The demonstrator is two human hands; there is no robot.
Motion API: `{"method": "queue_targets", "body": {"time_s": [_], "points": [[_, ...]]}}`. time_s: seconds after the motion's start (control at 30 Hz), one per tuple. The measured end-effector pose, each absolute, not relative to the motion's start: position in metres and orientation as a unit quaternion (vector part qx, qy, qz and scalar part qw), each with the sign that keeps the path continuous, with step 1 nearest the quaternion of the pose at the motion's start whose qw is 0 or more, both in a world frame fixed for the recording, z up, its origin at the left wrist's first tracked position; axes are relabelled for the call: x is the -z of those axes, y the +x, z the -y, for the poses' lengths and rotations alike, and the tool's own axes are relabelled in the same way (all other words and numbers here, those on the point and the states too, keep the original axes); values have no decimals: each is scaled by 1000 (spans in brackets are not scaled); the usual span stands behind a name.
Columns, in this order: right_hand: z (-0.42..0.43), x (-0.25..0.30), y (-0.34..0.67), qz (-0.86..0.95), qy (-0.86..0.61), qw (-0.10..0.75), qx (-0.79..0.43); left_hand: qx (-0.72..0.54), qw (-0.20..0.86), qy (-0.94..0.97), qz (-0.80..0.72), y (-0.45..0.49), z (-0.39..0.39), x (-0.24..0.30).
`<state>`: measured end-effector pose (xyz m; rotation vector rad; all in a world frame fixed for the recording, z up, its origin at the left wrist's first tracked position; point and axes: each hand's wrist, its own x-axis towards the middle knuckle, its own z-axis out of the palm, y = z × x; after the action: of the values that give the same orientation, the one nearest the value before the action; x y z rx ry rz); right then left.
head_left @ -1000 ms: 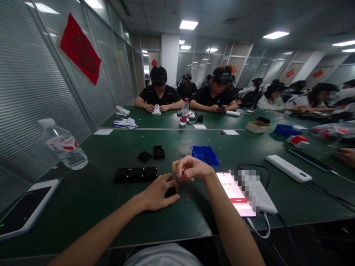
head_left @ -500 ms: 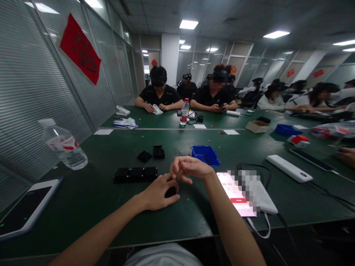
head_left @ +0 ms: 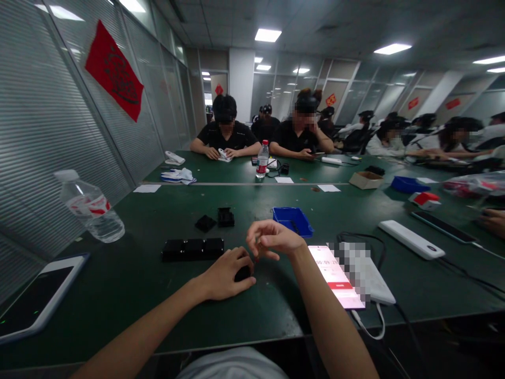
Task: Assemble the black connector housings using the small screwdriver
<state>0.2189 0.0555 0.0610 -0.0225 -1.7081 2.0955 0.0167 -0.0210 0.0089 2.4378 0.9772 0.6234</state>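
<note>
1. Dark green worktop (head_left: 118, 284) is seen under lit ceiling panels (head_left: 268, 35); a red paper sign (head_left: 115, 73) is fixed on the wall at the left; two seats across are taken by one co-worker (head_left: 224, 134) and another co-worker (head_left: 298, 136), both dressed in black.
2. By the left hand (head_left: 224, 276), a black piece (head_left: 242, 273) is held at the worktop; the grip is narrow, with the fingers curled around this piece.
3. Just beside it, the right hand (head_left: 274, 238) is held with bent fingers; whether something small is pinched there cannot be told.
4. Left of the hands, a row of black blocks (head_left: 193, 249) is placed; farther back, two loose black parts (head_left: 226, 217) are laid.
5. Beyond the right hand, a blue tray (head_left: 290, 216) is set; near its forearm, a lit phone (head_left: 335, 276) is placed.
</note>
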Motion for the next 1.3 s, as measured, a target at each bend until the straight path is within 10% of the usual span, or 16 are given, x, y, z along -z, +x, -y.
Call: {"method": "queue_targets", "body": {"time_s": [0.57, 1.3], "points": [[-58, -78, 218, 418, -139, 533, -723, -219, 219, 883, -352, 17, 20, -9], [-73, -58, 199, 471, -409, 498, -602, -225, 215, 887, -341, 15, 22, -8]]}}
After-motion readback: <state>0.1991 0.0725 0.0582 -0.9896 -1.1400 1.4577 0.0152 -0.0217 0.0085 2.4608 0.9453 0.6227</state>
